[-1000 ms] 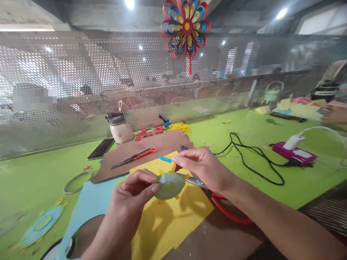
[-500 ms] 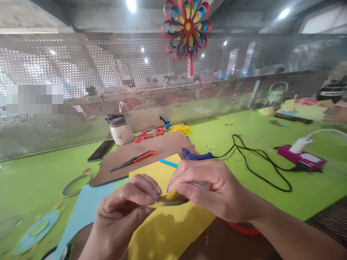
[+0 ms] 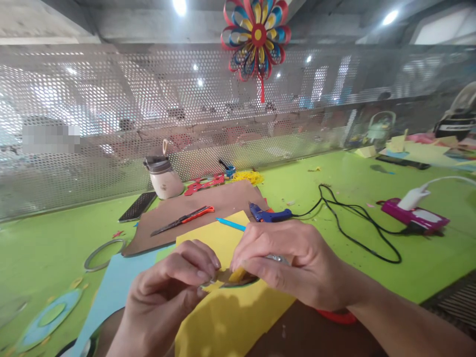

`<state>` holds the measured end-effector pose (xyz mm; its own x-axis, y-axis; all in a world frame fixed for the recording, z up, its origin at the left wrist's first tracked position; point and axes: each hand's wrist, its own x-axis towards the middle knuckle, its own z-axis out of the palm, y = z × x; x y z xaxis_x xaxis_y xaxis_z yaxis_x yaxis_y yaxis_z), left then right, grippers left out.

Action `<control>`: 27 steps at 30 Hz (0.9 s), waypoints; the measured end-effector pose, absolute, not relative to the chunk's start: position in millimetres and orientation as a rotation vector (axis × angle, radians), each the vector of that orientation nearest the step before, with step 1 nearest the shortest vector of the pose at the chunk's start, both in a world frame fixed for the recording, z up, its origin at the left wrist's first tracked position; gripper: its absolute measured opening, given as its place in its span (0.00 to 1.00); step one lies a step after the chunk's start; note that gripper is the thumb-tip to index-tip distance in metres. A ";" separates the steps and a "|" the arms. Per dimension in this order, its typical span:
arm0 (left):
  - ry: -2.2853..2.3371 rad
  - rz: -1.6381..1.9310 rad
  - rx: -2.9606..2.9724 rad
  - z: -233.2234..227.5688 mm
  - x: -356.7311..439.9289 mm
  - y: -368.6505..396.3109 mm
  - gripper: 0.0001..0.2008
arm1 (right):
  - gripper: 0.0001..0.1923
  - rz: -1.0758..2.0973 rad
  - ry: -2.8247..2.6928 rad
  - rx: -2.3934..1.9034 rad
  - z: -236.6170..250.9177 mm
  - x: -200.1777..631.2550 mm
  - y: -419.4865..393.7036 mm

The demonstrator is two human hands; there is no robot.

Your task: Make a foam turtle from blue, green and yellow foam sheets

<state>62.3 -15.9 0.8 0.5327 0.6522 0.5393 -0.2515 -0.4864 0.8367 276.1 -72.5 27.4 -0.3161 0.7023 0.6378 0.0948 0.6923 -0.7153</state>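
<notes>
Over a yellow paper sheet (image 3: 230, 322), my two hands meet at a small brown, dark-edged curved piece (image 3: 241, 283) with yellow paper bits on it. My left hand (image 3: 167, 287) pinches its left end between thumb and fingertips. With thumb and forefinger, my right hand (image 3: 290, 263) presses a small yellow paper piece (image 3: 237, 274) against it. Something shiny and silver (image 3: 277, 258) shows under the right fingers; its kind is hidden. A light blue pen-like stick (image 3: 231, 224) lies just beyond my hands, near a blue glue gun (image 3: 270, 213).
A utility knife (image 3: 184, 219) with orange grip rests on brown card (image 3: 156, 210). Left lie a phone (image 3: 138, 207), a grey ring (image 3: 104, 255) and a blue paper disc (image 3: 52, 317). A cup (image 3: 165, 181) stands behind. The glue gun's cord runs to a purple power strip (image 3: 414, 216).
My right fingers have shifted slightly over the yellow paper piece, and the brown piece has tilted a little. The left hand keeps its pinch, almost unmoved.
</notes>
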 end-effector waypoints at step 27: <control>0.416 1.136 1.700 -7.4 62.0 -14.2 0.09 | 0.10 0.647 -1.833 -0.707 26.4 276.3 -70.7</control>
<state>62.0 -14.2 -7.4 0.4978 0.7163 0.4890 -0.2312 -0.4338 0.8708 276.3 -70.7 26.4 -0.3045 0.7224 0.6208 0.1728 0.6828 -0.7099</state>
